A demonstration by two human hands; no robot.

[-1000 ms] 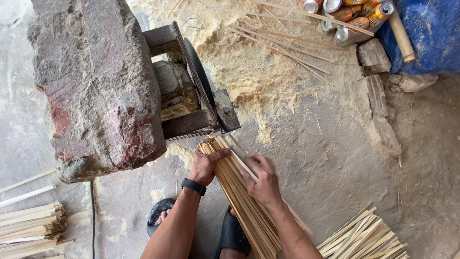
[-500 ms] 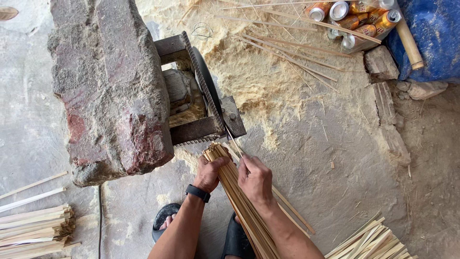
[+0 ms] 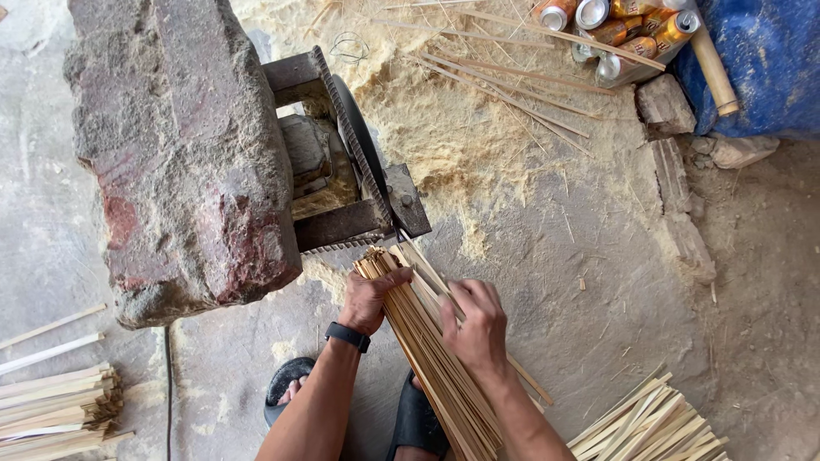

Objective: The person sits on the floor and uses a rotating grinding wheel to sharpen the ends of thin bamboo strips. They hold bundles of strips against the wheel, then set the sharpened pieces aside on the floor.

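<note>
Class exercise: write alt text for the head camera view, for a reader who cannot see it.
Seen from above, a person's left hand grips a bundle of thin bamboo strips while the right hand picks out one strip, in front of a metal machine weighted by a large stone, with sawdust beyond.

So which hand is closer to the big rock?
The left hand. It grips the bundle of bamboo sticks just beside the big rock's lower corner. The right hand is on the bundle's far side, pinching one stick, farther from the rock.
</note>
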